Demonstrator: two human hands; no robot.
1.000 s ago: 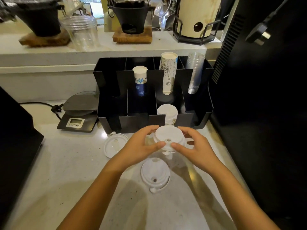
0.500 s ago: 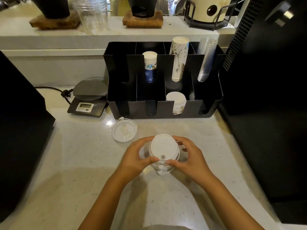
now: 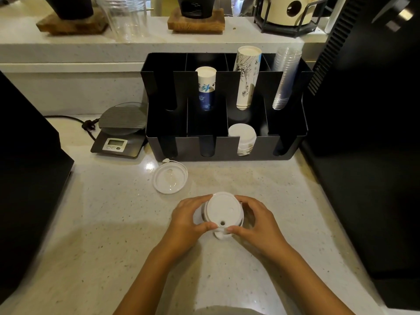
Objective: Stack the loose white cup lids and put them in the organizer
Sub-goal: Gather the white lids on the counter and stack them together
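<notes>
A small stack of white cup lids (image 3: 223, 211) rests on the counter in front of me, sip hole facing me. My left hand (image 3: 189, 220) grips its left side and my right hand (image 3: 255, 220) grips its right side, thumbs at the near rim. One more loose white lid (image 3: 169, 180) lies upside down on the counter, left and beyond the stack. The black organizer (image 3: 293, 142) stands at the back, with a stack of white lids (image 3: 242, 138) in its third front slot.
The organizer's rear slots hold a blue-and-white paper cup stack (image 3: 205, 87), a taller printed cup stack (image 3: 247, 76) and clear plastic cups (image 3: 285, 76). A small digital scale (image 3: 121, 130) sits left of it. Dark machines (image 3: 363, 133) flank both sides of the counter.
Both hands carried the lid toward me from near the organizer and set it onto the lid that lay closer to me; they now hold the joined stack.
</notes>
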